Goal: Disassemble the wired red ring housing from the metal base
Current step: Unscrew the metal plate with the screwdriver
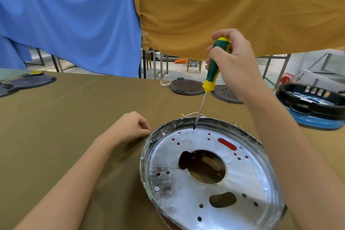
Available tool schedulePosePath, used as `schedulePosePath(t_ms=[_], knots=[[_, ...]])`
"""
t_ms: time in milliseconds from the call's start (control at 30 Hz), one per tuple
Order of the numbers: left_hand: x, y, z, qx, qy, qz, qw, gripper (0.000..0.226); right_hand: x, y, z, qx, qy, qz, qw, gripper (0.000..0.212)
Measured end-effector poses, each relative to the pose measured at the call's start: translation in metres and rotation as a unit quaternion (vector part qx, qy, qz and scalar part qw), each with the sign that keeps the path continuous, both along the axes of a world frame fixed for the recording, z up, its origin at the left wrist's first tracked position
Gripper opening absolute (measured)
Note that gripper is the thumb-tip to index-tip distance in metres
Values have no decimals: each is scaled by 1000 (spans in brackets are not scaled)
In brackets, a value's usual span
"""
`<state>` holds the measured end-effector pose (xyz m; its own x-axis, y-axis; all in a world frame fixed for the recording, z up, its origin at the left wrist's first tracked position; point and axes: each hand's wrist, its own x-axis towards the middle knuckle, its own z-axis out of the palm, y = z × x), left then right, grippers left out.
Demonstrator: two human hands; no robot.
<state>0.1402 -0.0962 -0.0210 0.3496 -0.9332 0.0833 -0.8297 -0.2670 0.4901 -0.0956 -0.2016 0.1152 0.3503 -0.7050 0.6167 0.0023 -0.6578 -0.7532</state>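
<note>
A round silver metal base (211, 177) lies on the olive table cloth at lower centre. The red ring housing (226, 144) shows only through slots and small holes in the plate; thin wires (190, 114) peek out behind the far rim. My right hand (233, 58) grips a green and yellow screwdriver (212, 73) upright, its tip touching the plate near the far rim. My left hand (130, 127) rests on the cloth just left of the base, fingers curled, pinching something too small to make out.
Two dark round lids (186, 87) (226, 94) lie at the table's far edge. A black and blue cooker shell (313, 106) stands at right, dark parts (24, 83) at far left. Blue and mustard cloths hang behind.
</note>
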Motion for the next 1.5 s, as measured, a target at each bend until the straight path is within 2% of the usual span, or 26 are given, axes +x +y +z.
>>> schedulePosePath(t_ms=[100,200,300,367,533,667,767,833,1000,1167,1333,1500], knots=[[0,1,4,-53,26,33,998,13,-2,-1,1,0,13,7,1000,30],[0,5,15,-108,150,68,980,20,-7,-4,3,-6,32,17,999,31],[-11,13,29,-21,240,-2,970,37,-14,-6,4,-21,76,32,996,29],[-24,15,32,38,229,-65,971,41,-18,-8,4,-36,106,34,993,29],[-51,13,35,52,182,-112,975,19,-23,-10,4,-64,139,3,988,29],[-46,25,53,121,154,-82,977,21,-26,-11,6,-85,151,-13,985,29],[-36,39,64,223,123,-39,966,43,-28,-12,7,-89,143,-11,986,29],[-33,42,66,263,96,-21,960,42,-29,-12,6,-91,142,-11,986,28],[-48,20,51,87,98,-29,991,26,-26,-13,3,-96,141,-12,985,26],[-47,24,56,81,127,-38,988,18,-23,-15,-1,-108,139,-16,984,24],[-41,29,60,142,82,6,986,17,-20,-18,-4,-117,114,-25,986,23],[-48,20,51,40,93,21,995,20,-11,-20,-11,-115,80,-20,990,22]])
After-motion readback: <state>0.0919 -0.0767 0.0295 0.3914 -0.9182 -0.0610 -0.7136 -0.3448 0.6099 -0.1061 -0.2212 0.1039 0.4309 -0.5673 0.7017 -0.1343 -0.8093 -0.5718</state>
